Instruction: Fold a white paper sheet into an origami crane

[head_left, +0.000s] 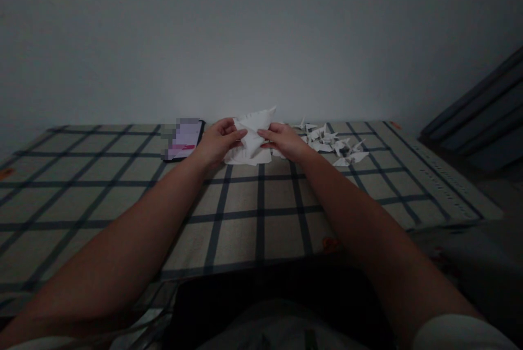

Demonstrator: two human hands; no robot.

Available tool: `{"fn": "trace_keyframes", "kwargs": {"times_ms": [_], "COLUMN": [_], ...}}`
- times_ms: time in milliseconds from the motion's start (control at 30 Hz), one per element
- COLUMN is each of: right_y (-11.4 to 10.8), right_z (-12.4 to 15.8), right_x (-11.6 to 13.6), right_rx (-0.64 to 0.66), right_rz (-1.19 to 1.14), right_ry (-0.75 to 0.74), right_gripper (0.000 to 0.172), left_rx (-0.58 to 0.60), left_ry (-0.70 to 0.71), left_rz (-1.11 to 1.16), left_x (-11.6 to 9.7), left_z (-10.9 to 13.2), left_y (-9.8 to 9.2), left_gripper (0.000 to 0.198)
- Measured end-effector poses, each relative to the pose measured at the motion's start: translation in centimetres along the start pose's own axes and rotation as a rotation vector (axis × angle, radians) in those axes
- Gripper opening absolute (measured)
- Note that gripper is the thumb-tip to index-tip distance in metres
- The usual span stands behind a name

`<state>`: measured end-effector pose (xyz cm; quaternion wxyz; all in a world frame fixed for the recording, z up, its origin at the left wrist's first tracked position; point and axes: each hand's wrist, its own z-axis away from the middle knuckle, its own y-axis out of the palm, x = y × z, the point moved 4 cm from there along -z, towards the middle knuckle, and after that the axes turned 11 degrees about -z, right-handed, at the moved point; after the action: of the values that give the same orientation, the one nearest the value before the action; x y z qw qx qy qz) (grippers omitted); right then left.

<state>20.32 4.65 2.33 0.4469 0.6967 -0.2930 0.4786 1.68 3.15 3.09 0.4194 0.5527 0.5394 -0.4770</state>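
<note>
Between my two hands a partly folded sheet of white paper (254, 124) is held up, one pointed corner rising at its upper right. My left hand (218, 140) pinches its left side, thumb in front. On the right side my right hand (285, 140) grips it the same way, thumb and fingers closed on the edge. Below and behind lie more white paper sheets (248, 160) on the cloth, partly covered by the held piece. Several folded paper cranes (327, 138) are grouped just right of my right hand.
A tablet-like device (186, 138) with a lit, partly blurred screen lies left of my left hand. The checked tablecloth (241, 230) covers the table, whose back edge meets a plain wall (261, 39). Dark folded fabric or a panel (482, 115) stands beyond the right end.
</note>
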Motion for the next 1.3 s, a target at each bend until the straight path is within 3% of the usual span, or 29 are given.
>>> {"fn": "trace_keyframes", "kwargs": {"times_ms": [133,300,767,900,1033,1300], "right_y": [-0.2,-0.3,-1.1,-0.9,-0.9,-1.1], "right_z": [-0.3,-0.3,-0.8,-0.6,-0.5,-0.4], "right_x": [-0.2,0.1,-0.1,0.1,0.3,0.9], "right_rx": [-0.075,-0.137,-0.105,-0.096,-0.119,-0.179], "right_rz": [0.030,0.105,0.243,0.188,0.123,0.244], "right_ry": [-0.046,-0.071,-0.142,-0.137,-0.114,-0.143], "right_gripper": [0.018,0.022,0.026,0.030,0.037,0.032], "left_rx": [-0.018,0.036,-0.021,-0.017,-0.006,0.005], "left_ry": [-0.016,-0.052,-0.109,-0.138,-0.121,-0.159], "left_rz": [-0.033,-0.042,-0.033,-0.008,0.041,0.057], "left_x": [0.4,0.4,0.3,0.3,0.4,0.2], "left_z": [0.2,0.6,0.6,0.7,0.5,0.5], "left_y": [0.1,0.6,0.5,0.5,0.5,0.4], "left_gripper": [0.047,0.037,0.020,0.019,0.015,0.007]}}
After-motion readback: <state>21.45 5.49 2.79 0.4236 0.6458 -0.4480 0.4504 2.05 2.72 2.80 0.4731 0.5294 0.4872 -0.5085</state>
